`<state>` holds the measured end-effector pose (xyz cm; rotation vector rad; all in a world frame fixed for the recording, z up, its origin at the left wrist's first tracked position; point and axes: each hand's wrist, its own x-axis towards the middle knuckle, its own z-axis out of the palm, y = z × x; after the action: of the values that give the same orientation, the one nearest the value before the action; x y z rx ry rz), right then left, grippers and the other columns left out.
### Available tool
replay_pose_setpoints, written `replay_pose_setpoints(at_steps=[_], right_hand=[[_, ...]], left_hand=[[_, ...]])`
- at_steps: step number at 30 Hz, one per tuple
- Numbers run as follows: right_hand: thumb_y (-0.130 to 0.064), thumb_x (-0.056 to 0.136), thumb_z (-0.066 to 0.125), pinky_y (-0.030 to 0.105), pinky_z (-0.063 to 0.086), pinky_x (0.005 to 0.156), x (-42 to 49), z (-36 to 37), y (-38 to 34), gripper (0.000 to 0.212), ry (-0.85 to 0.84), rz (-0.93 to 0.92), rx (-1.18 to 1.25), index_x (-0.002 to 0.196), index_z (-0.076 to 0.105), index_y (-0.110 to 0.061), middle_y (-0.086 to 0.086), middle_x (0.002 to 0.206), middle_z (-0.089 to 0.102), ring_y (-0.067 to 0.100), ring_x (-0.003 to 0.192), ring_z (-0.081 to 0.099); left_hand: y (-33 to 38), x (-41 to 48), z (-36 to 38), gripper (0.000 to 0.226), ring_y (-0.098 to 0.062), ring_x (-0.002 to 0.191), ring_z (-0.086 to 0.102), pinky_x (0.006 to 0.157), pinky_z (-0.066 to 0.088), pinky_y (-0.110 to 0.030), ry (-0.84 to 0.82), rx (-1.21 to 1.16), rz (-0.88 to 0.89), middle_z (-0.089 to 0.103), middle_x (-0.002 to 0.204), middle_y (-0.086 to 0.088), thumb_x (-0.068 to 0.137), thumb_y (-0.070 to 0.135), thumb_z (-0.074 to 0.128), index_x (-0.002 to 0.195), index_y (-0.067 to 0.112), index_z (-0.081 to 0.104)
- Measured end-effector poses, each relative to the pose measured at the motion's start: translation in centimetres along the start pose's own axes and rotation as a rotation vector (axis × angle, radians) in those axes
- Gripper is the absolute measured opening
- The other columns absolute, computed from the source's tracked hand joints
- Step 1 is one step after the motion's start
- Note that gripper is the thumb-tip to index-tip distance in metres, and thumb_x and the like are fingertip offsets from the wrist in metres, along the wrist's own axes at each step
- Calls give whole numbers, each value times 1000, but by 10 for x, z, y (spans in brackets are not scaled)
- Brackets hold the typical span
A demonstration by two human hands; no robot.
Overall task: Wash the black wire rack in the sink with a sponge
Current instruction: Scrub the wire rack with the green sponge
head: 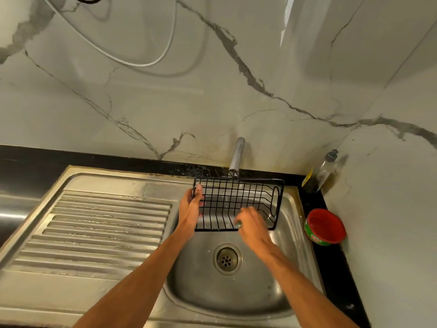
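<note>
The black wire rack (238, 197) is held tilted over the steel sink basin (290, 235), under the tap (237, 157). My left hand (190, 207) grips the rack's left edge, thumb on its top corner. My right hand (251, 224) presses against the rack's lower front wires, fingers curled around a small sponge (238, 224) of which only a greenish sliver shows. The drain (227, 258) lies below both hands.
A ribbed steel draining board (101, 233) stretches to the left of the basin. On the black counter at the right stand a red tub of dish soap (325, 227) and a clear bottle (322, 172) in the corner. Marble wall behind; a white cable (132, 60) loops on it.
</note>
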<state>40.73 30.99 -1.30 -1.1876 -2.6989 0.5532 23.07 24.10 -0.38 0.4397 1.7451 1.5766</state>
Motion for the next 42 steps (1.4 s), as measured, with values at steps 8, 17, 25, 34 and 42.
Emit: replay_pose_setpoints(at_steps=[8,17,25,34,42], right_hand=[[-2,87,68,21,53,84,6,-4,28,22,121,190,175,106,75,-12,5,106,72,14,93,66],[-3,83,72,21,52,84,26,-13,14,20,-162,57,363,100,75,-13,-9,97,67,5,91,61],[4,85,67,14,47,84,32,-4,-12,22,-157,-79,266,96,75,-13,-7,99,60,6,93,56],[-3,87,68,22,46,93,43,-7,-11,20,-21,-41,237,105,71,-12,1,114,61,12,107,54],[-3,86,69,27,47,94,58,-18,7,18,54,-23,184,99,73,-16,1,110,63,13,104,55]], left_hand=[[-6,-7,-11,43,-22,107,64,97,53,-50,-12,16,-18,66,126,-9,102,47,50,131,17,59],[-7,-10,-15,24,-22,105,65,96,55,-52,18,21,15,69,110,-2,102,45,52,115,28,62],[2,-5,-13,27,-23,104,66,85,55,-43,61,-76,12,70,109,-2,103,44,50,117,23,61],[6,-3,-10,76,-31,123,60,102,51,-58,70,-68,17,62,136,-10,84,63,54,143,16,52],[0,2,-12,72,-29,119,62,99,54,-54,65,-55,66,65,130,-9,83,61,53,138,15,56]])
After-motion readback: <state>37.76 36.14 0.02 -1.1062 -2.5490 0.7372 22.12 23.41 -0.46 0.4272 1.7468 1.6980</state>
